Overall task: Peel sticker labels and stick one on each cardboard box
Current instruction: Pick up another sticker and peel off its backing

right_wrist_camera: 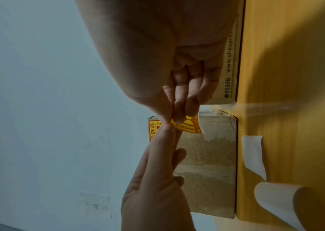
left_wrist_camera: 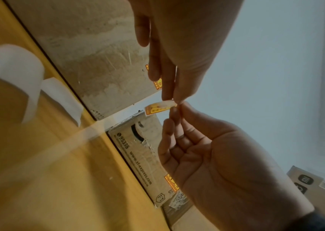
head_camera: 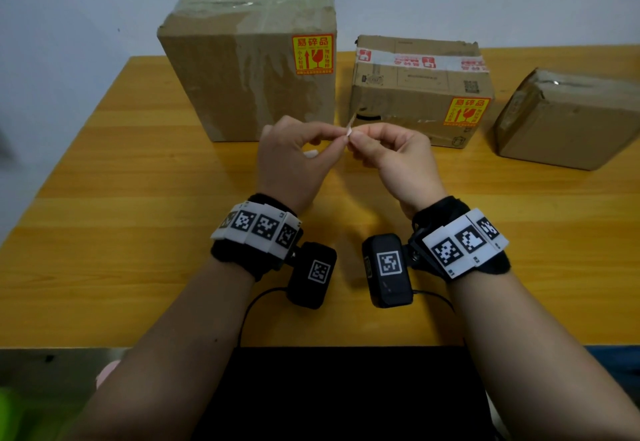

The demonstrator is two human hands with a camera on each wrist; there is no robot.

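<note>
- Nearest us, our left hand (head_camera: 291, 154) and right hand (head_camera: 394, 154) both pinch one small sticker label (left_wrist_camera: 160, 107) by its corner, held above the wooden table (head_camera: 138, 198).
- We see the label as yellow-orange with red print, thin and curled, its back white.
- Behind the label stand three brown cardboard boxes: tall box (head_camera: 249, 59), middle box (head_camera: 419, 90), right box (head_camera: 568, 121), all creased and taped.

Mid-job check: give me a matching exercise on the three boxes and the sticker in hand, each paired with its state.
Things:
1. tall box
2. middle box
3. right box
4. loose sticker

States:
A. pinched by both hands
B. no yellow sticker showing
C. yellow sticker at upper right of its front
D. yellow sticker at lower right of its front

Pairs: 1-C, 2-D, 3-B, 4-A
</note>
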